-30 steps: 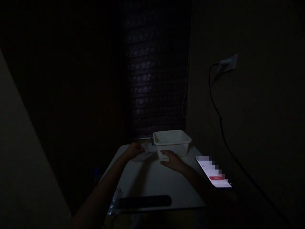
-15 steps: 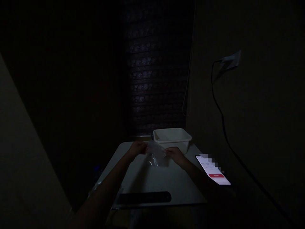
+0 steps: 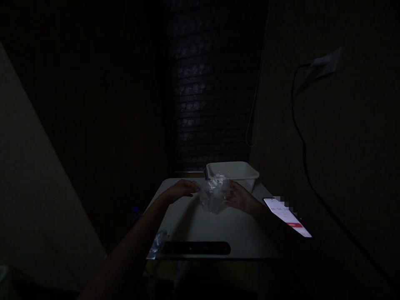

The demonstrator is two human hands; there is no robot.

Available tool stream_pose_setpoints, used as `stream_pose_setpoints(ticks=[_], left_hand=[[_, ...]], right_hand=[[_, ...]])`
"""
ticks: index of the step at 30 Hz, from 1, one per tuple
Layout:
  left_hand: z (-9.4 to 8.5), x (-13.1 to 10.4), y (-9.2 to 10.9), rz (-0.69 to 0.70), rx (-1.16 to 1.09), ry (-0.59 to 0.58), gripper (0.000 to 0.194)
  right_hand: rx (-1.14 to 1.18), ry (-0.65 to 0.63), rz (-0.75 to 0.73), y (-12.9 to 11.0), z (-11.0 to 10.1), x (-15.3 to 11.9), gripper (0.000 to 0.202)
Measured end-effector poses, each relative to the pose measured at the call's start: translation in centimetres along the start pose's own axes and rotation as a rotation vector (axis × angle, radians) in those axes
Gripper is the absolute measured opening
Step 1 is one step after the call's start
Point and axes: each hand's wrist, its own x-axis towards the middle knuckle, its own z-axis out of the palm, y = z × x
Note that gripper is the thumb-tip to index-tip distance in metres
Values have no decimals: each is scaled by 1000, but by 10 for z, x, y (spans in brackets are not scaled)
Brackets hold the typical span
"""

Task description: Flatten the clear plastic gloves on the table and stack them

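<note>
A clear, crinkled plastic bag [image 3: 215, 193] is held up over the white table between my two hands. My left hand [image 3: 184, 189] pinches its left edge, fingers pointing to the right. On the other side my right hand [image 3: 240, 196] grips the bag, with the fingers slightly spread along it and partly behind the film. The bag looks puffed out, and I cannot make out anything inside it. Just behind it stands a white plastic tub [image 3: 233, 171].
More clear plastic [image 3: 159, 241] lies at the table's [image 3: 203, 229] front left corner, beside a long dark bar [image 3: 196, 248] along the front edge. A lit phone [image 3: 287, 216] is at the right. A black cable [image 3: 304, 154] hangs from a wall socket [image 3: 325, 62]. The room is very dark.
The bag has gone from fairly flat to puffed out and rounder. My right hand's fingers have spread along its side. The whole view has shifted a little.
</note>
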Motion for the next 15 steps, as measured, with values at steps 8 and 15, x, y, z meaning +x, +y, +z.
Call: stream_pose_setpoints(ticks=[8,15], left_hand=[[0,1,-15,-75,264,-160,10],[-12,-3,-21,-94,352,-71,12]], right_hand=[[-933,106,-316,27,0,18,43],[-1737,-222,-643,55,8,9,42]])
